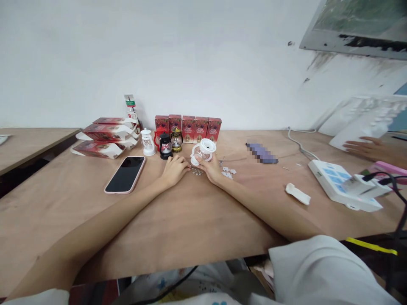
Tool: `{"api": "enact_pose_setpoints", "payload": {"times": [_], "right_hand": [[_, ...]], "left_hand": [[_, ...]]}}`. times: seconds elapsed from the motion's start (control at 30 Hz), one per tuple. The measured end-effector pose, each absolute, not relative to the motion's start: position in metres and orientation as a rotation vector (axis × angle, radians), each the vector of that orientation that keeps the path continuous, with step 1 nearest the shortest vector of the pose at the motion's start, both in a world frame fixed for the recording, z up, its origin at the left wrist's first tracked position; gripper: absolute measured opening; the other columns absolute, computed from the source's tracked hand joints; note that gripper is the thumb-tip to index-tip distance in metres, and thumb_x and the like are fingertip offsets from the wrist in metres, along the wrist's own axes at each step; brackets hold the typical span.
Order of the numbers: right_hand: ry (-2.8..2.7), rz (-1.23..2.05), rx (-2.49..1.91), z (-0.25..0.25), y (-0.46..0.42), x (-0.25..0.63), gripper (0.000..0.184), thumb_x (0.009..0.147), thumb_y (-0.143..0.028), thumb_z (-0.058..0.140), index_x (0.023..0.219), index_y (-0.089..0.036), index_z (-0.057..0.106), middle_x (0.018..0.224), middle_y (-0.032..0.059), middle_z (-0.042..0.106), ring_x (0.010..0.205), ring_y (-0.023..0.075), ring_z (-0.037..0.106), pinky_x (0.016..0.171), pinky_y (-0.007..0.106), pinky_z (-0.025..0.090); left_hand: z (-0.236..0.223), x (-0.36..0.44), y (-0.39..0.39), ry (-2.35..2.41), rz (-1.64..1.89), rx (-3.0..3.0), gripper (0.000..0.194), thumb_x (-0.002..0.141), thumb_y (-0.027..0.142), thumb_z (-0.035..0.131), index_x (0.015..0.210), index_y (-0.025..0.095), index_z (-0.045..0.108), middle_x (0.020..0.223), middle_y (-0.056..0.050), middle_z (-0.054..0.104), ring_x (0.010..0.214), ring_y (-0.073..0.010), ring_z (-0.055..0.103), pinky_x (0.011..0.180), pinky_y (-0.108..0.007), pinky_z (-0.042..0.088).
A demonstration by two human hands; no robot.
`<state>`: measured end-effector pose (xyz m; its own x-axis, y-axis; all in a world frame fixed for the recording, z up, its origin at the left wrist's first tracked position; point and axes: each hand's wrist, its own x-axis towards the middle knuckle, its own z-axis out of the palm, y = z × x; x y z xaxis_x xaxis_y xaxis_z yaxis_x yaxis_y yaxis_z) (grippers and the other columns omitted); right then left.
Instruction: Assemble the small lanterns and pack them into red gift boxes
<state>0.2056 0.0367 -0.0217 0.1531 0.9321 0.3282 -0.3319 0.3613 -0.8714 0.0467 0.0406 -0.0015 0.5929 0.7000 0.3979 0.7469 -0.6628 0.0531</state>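
A white mini lantern (pixel 206 149) with a clear middle is tipped over in my right hand (pixel 212 168), its round base turned up toward me. The fingers of that hand are closed around its side. Just left of it, my left hand (pixel 175 170) rests low on the table with bent fingers drawn together; whatever the fingertips may hold is too small to make out. Small shiny discs (pixel 197 171) like button cells lie between the hands. Beyond my left hand stand a black lantern (pixel 165 146), a gold-and-black lantern (pixel 176 140), a red lantern (pixel 158 137) and a white lantern (pixel 148 142).
Several red printed boxes (pixel 194 129) stand against the wall; open flattened ones (pixel 106 132) are stacked left. A phone (pixel 125 175), small white pieces (pixel 228 172), a blurred purple item (pixel 262 153), a white scrap (pixel 297 194) and a power strip (pixel 337 182) lie around. Another person's hand (pixel 365 146) is at right.
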Motion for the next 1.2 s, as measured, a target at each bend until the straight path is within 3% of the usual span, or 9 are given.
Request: {"api": "enact_pose_setpoints", "payload": {"times": [0.17,0.4,0.57,0.8,1.03,1.2], "right_hand": [[-1.153,0.739,-0.79,-0.025,0.039,0.205,0.054,0.052,-0.037,0.082,0.096,-0.021,0.056,0.096,0.0028,0.066,0.097,0.0202,0.06,0.095,0.041,0.046],[-1.314,0.631,-0.788,-0.027,0.039,0.206,0.058,0.06,-0.04,0.079,0.109,-0.021,0.054,0.109,0.0056,0.064,0.099,0.0209,0.06,0.094,0.038,0.046],[-1.422,0.54,-0.787,-0.028,0.035,0.206,0.049,0.066,-0.037,0.076,0.108,-0.023,0.055,0.109,0.0047,0.063,0.105,0.0215,0.058,0.095,0.038,0.045],[-1.428,0.324,-0.784,-0.027,0.026,0.208,0.042,0.075,-0.032,0.067,0.11,-0.023,0.045,0.108,0.0062,0.056,0.101,0.0208,0.056,0.092,0.04,0.045],[-1.543,0.131,-0.837,-0.03,0.014,0.207,0.051,0.079,-0.028,0.059,0.122,-0.023,0.033,0.122,0.0109,0.045,0.12,0.0243,0.045,0.102,0.046,0.039],[-1.626,0.104,-0.867,-0.024,0.009,0.203,0.055,0.081,-0.025,0.053,0.133,-0.025,0.033,0.125,0.01,0.047,0.123,0.0259,0.042,0.105,0.047,0.036]], "left_hand": [[-0.005,0.046,0.043,-1.281,-0.753,-2.634,0.014,0.089,0.02,0.052,0.082,0.015,0.062,0.089,-0.01,0.066,0.089,-0.024,0.055,0.073,-0.036,0.036],[0.024,0.045,0.038,-1.265,-1.139,-2.517,0.018,0.095,0.018,0.038,0.091,0.016,0.055,0.089,-0.006,0.064,0.082,-0.0173,0.057,0.073,-0.03,0.042],[0.053,0.047,0.022,-0.991,-1.457,-2.579,0.013,0.093,0.023,0.046,0.089,0.018,0.058,0.081,-0.002,0.062,0.073,-0.0138,0.054,0.067,-0.026,0.042],[0.057,0.056,0.008,-0.944,-1.439,-2.599,0.017,0.093,0.026,0.049,0.079,0.018,0.057,0.068,0.001,0.053,0.064,-0.012,0.048,0.06,-0.024,0.039],[0.051,0.063,-0.002,-0.796,-1.449,-2.55,0.017,0.094,0.028,0.046,0.084,0.018,0.055,0.074,0.0,0.054,0.067,-0.0121,0.051,0.061,-0.025,0.041],[0.049,0.062,-0.004,-0.789,-1.298,-2.43,0.022,0.097,0.029,0.039,0.086,0.017,0.055,0.078,-0.003,0.053,0.073,-0.0151,0.052,0.065,-0.029,0.043]]}}
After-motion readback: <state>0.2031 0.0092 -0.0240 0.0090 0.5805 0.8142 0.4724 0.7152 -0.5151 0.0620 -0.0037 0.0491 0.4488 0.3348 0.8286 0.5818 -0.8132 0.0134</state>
